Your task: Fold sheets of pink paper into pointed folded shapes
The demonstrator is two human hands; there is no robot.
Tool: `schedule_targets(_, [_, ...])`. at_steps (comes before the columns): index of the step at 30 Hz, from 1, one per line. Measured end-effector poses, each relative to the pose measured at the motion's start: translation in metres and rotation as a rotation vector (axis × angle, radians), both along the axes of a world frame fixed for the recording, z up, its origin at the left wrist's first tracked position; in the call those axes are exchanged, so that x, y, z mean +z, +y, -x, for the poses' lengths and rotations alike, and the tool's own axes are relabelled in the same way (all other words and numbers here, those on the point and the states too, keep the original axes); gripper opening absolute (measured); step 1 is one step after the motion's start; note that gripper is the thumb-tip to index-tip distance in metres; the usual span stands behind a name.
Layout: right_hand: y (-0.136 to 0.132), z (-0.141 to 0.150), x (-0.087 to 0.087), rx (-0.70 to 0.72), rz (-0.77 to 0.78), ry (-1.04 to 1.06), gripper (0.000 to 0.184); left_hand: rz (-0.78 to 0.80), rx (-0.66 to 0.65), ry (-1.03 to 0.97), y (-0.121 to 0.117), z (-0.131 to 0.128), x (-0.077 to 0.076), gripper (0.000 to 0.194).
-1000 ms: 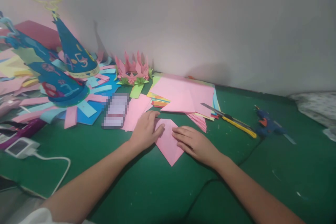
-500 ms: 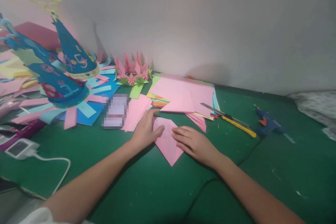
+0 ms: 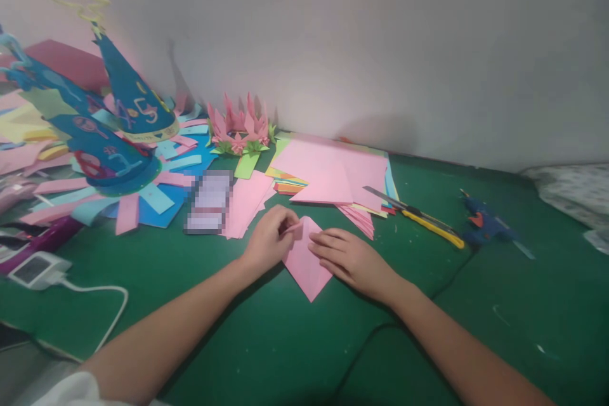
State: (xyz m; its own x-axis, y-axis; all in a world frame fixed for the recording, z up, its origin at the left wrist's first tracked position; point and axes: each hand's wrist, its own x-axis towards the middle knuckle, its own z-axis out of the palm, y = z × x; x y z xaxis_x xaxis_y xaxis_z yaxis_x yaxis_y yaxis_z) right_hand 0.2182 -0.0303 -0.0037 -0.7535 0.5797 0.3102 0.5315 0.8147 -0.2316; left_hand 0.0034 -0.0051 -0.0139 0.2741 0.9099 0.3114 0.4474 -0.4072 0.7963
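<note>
A folded pink paper piece (image 3: pixel 304 263) lies on the green table (image 3: pixel 247 342), its point toward me. My left hand (image 3: pixel 269 242) is curled at the paper's upper left, thumb and fingers pinching a raised flap of it. My right hand (image 3: pixel 349 259) lies flat on the paper's right side with fingers stretched out, pressing it down.
A stack of coloured sheets topped with pink (image 3: pixel 333 171) sits behind. A yellow utility knife (image 3: pixel 423 219) and a blue glue gun (image 3: pixel 485 225) lie to the right. Blue paper cone hats (image 3: pixel 128 101), pink paper flowers (image 3: pixel 238 127), strips, a blurred phone (image 3: pixel 209 200) and a white charger (image 3: pixel 33 269) are at the left.
My left hand has gone from lying flat on the paper to curling up and pinching a flap at its upper left edge. My right hand has stayed put.
</note>
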Motion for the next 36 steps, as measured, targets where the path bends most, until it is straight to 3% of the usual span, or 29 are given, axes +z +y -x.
schedule_targets(4, [-0.001, 0.001, 0.002, -0.001, 0.023, 0.004, 0.026, -0.276, -0.229, 0.141, -0.001, 0.002, 0.001, 0.015])
schedule_targets(8, [-0.001, 0.001, 0.003, -0.001, 0.018, 0.028, 0.026, -0.411, -0.382, 0.188, -0.001, 0.004, 0.002, 0.009])
schedule_targets(21, [-0.002, -0.002, -0.001, -0.011, 0.066, 0.064, 0.029, -0.357, -0.456, 0.357, 0.001, 0.013, 0.006, 0.020])
schedule_targets(36, [0.000, -0.004, -0.004, 0.020, 0.024, 0.075, 0.029, -0.363, -0.522, 0.352, 0.002, 0.015, 0.008, 0.026])
